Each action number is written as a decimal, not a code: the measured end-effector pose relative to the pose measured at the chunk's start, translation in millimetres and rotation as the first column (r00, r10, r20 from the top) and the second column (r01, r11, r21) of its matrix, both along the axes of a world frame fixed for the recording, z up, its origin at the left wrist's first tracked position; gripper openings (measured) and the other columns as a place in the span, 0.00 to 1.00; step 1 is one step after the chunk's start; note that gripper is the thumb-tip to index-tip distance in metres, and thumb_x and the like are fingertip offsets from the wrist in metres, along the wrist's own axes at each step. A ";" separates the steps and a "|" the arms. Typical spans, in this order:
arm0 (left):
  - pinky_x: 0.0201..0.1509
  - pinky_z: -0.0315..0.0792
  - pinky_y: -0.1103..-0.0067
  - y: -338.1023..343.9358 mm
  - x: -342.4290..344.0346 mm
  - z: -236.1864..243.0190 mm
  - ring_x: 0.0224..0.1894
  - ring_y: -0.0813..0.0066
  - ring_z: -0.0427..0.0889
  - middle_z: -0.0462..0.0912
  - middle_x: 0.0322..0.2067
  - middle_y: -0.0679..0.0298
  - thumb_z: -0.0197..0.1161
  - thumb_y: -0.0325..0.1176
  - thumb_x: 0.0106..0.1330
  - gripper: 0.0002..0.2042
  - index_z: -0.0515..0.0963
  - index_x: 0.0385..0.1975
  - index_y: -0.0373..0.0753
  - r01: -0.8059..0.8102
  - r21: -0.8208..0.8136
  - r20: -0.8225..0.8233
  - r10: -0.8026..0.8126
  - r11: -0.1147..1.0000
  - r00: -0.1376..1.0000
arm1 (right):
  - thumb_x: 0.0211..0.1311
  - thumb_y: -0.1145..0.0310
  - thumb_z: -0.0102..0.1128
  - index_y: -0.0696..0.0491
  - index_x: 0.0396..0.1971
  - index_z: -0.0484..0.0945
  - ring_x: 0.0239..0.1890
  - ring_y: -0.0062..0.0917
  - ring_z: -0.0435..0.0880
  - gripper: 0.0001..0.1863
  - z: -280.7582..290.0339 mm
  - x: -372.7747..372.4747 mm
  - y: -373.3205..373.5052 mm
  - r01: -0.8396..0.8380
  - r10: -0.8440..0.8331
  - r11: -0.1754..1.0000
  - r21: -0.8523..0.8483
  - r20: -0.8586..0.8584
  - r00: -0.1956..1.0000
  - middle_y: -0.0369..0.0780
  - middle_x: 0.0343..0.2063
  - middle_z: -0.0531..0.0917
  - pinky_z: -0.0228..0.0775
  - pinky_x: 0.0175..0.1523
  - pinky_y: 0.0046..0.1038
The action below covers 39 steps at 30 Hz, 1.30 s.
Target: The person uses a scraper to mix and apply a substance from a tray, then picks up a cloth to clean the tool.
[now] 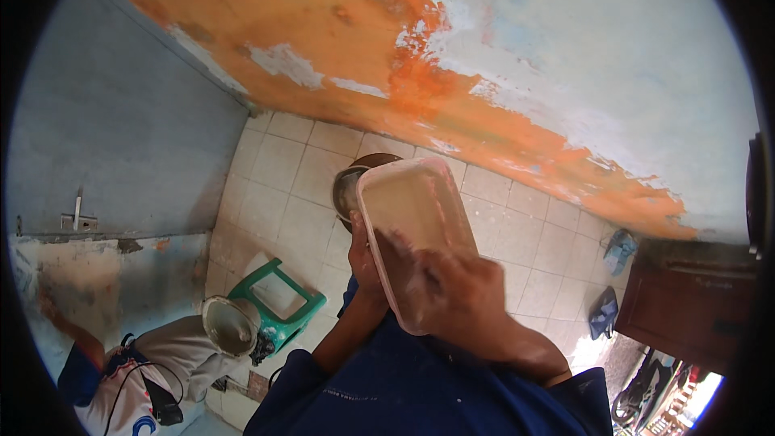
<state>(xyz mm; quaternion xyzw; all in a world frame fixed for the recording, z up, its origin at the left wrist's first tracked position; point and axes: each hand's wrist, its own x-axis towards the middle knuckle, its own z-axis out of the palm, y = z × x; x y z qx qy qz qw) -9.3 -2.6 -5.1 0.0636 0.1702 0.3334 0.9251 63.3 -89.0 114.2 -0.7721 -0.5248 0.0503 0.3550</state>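
The largest thing is the wall (565, 24), flaking orange paint beside rough, chalky white patches. Beneath it spreads the floor (274, 165) of pale, square glossy tiles. A green plastic stool (282, 329) with a squared frame stands at lower left, a round, smeared bucket (230, 327) beside it. In front of the person's body, above the floor, is a shallow pinkish plastic tub (420, 202), oblong with rounded corners, tilted, its beige inside streaked. The left hand (365, 262) is closed around its left side, gripping it. The right hand (464, 282) is curled over the tub's inside, its fingers blurred; whether it holds anything cannot be told. The tub partly hides a round container (347, 186), contents unclear. A co-worker (121, 379) is cut off at lower left.
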 end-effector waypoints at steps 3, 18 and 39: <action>0.63 0.67 0.64 0.3 -2.3 -2.7 0.58 0.60 0.71 0.69 0.57 0.53 0.36 0.52 0.75 0.27 0.62 0.62 0.36 -0.004 0.089 0.106 -0.005 0.996 0.994 | 0.45 0.77 0.61 0.57 0.30 0.76 0.19 0.36 0.78 0.09 10.4 18.8 4.2 0.090 -0.090 0.996 0.027 0.019 0.996 0.42 0.19 0.76 0.70 0.23 0.33; 0.64 0.65 0.64 -1.3 -2.3 0.9 0.59 0.62 0.70 0.68 0.58 0.56 0.38 0.51 0.74 0.27 0.60 0.64 0.38 0.010 0.046 0.077 -0.013 0.999 0.997 | 0.42 0.75 0.64 0.60 0.34 0.77 0.19 0.31 0.78 0.15 9.1 9.2 0.0 -0.022 0.007 0.995 0.098 0.146 0.989 0.40 0.18 0.75 0.71 0.23 0.29; 0.64 0.65 0.65 -1.4 -4.1 -9.9 0.59 0.61 0.70 0.68 0.58 0.55 0.36 0.54 0.74 0.28 0.60 0.64 0.38 0.037 0.006 0.157 -0.037 0.999 0.987 | 0.37 0.74 0.66 0.60 0.31 0.77 0.17 0.26 0.75 0.16 -1.1 -10.1 -4.3 -0.151 0.093 0.966 0.210 0.262 0.961 0.39 0.21 0.76 0.67 0.19 0.25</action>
